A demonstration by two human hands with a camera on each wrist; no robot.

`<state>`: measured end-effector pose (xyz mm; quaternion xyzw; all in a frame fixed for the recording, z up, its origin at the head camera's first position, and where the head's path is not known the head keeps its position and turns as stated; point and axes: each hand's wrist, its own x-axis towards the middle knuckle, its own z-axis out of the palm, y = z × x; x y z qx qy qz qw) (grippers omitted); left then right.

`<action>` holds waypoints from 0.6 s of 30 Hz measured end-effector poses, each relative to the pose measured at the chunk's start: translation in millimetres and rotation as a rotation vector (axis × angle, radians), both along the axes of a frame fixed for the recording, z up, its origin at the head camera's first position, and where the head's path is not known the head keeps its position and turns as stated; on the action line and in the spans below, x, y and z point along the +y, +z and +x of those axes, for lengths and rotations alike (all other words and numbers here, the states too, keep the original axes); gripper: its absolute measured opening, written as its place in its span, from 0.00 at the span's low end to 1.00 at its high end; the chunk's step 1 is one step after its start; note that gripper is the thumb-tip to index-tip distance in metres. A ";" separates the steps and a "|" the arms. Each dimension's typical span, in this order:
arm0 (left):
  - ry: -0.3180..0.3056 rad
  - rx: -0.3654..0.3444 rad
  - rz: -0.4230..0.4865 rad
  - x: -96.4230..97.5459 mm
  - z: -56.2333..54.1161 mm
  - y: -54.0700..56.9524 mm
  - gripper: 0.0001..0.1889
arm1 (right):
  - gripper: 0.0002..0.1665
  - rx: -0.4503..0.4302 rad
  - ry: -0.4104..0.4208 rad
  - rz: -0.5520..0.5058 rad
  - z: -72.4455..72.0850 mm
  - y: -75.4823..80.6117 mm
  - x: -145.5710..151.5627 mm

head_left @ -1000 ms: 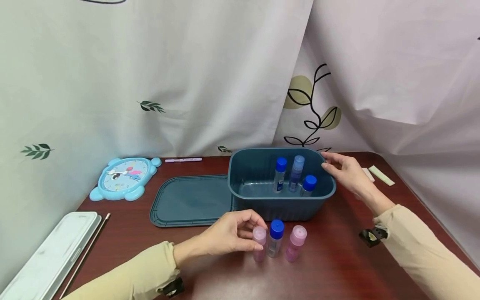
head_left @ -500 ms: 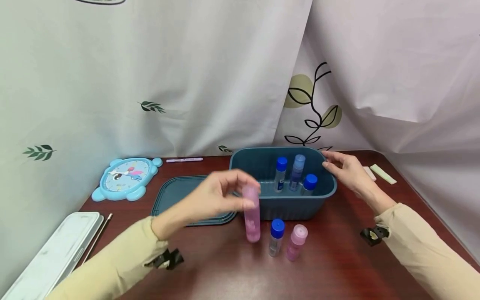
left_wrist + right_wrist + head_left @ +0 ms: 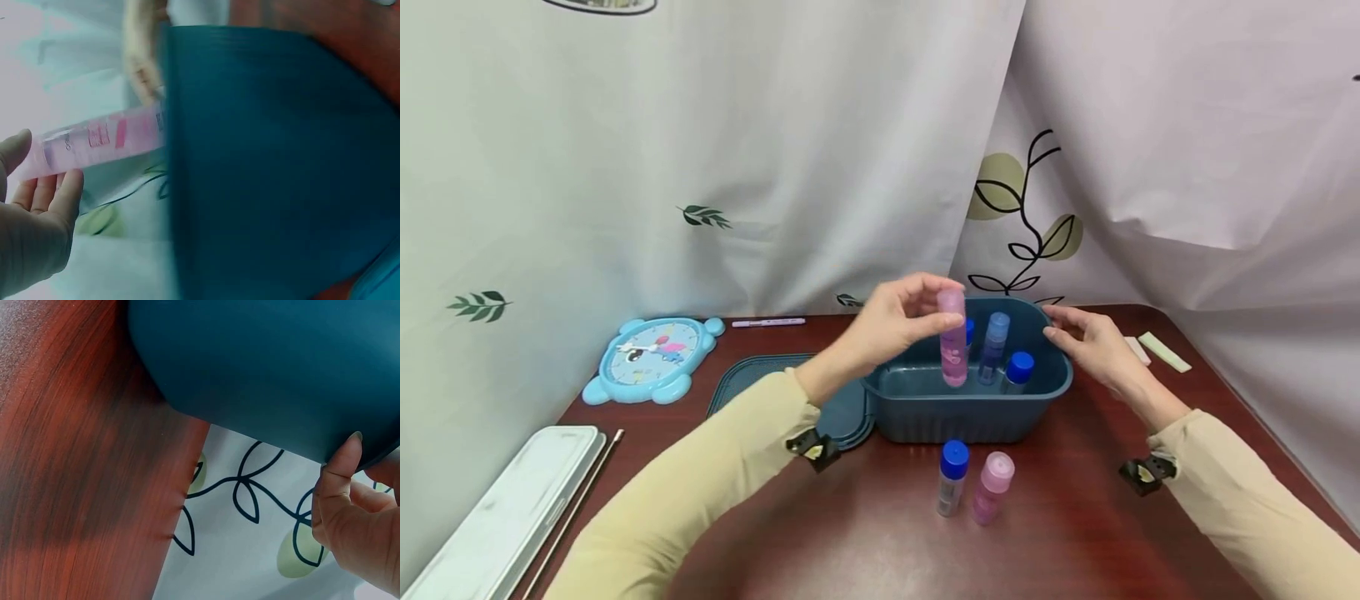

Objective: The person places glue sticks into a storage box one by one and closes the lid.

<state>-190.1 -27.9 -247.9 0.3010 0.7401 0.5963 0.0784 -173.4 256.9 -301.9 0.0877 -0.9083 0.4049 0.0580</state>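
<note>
My left hand (image 3: 891, 321) pinches a slim pink bottle (image 3: 953, 358) near its cap, upright over the dark teal bin (image 3: 955, 421). In the left wrist view, thumb and fingers sit at one end of this bottle (image 3: 103, 139), while the bin's wall hides its other end. My right hand (image 3: 1097, 346) grips the bin's right rim, thumb (image 3: 347, 459) on the outside. Inside the bin stand a light-blue bottle (image 3: 994, 346), a blue-capped bottle (image 3: 1018, 368) and another blue-capped one, mostly hidden behind the pink bottle. A clear blue-capped bottle (image 3: 952, 479) and a second pink bottle (image 3: 992, 490) stand in front.
The bin's flat lid (image 3: 752, 375) lies to its left, partly behind my left arm. Further left are a light-blue clock (image 3: 651, 354), a white case (image 3: 512, 504) and a thin stick (image 3: 574, 508). A lilac pen (image 3: 767, 322) lies behind; pale strips (image 3: 1165, 352) lie at right.
My left hand has lifted the pink bottle off the table and carried it up, away and to the right over the bin. The right hand has stayed on the rim.
</note>
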 end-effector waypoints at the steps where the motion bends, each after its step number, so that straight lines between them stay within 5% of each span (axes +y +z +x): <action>1: -0.003 -0.016 -0.014 5.7 -2.2 -6.4 0.18 | 0.26 0.002 -0.001 0.002 0.2 0.1 0.3; 8: -0.047 -0.067 -0.171 32.6 -7.8 -35.9 0.17 | 0.26 0.002 -0.011 0.009 0.7 0.6 0.3; 18: -0.069 -0.117 -0.312 42.2 -6.6 -44.5 0.16 | 0.26 0.000 -0.005 0.005 0.2 0.1 0.3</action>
